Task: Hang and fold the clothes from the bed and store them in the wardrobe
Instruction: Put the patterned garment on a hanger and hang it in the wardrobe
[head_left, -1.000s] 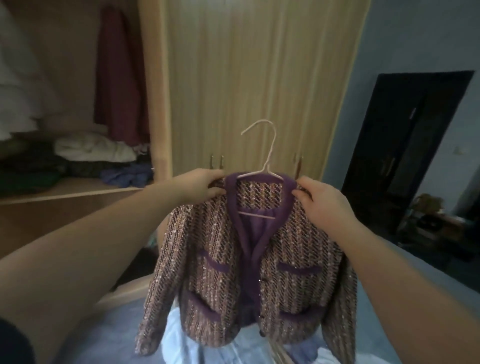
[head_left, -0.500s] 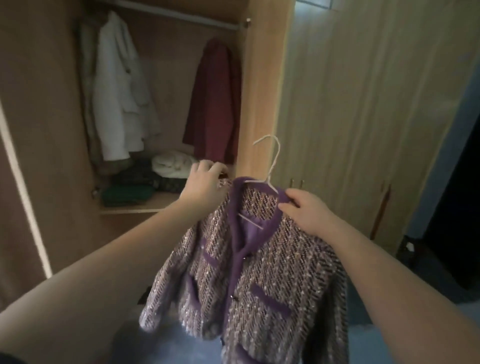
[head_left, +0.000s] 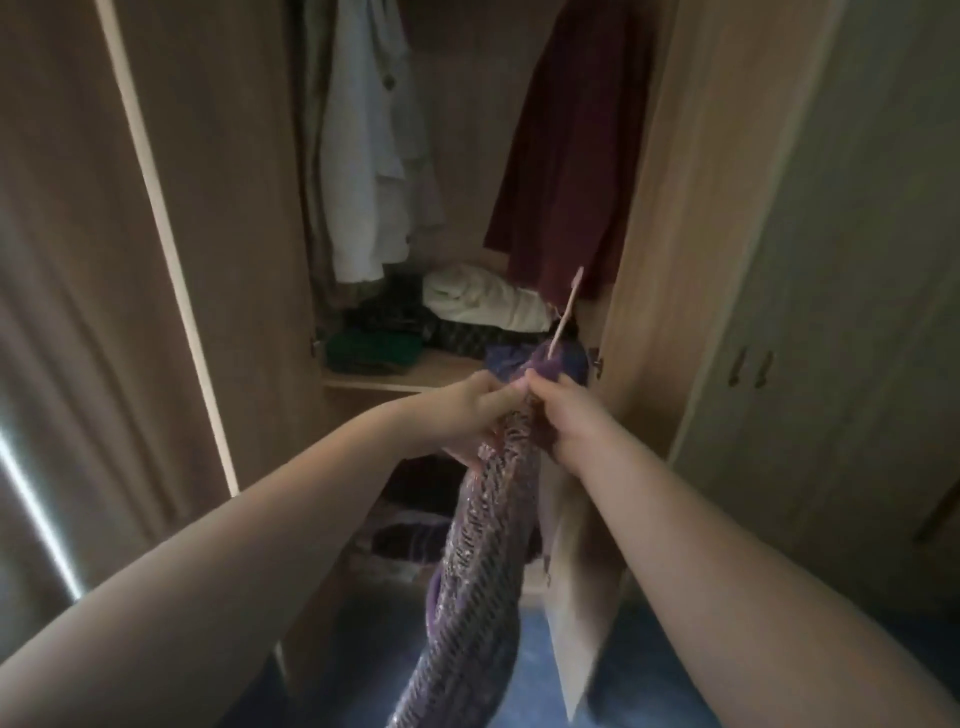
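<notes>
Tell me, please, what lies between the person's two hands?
The purple tweed jacket on its hanger, gripped by left hand and right hand, in the head view.

Both bare forearms are stretching forward and converging on the purple-and-white woven tweed jacket (head_left: 485, 525). The left grip (head_left: 480, 413) is clasping the jacket's left side just below its collar, with the fingers curling into the fabric. The right grip (head_left: 569, 423) is clutching the jacket's right side at the same height, its back facing up. Their fingertips are meeting over the jacket's top edge.
</notes>
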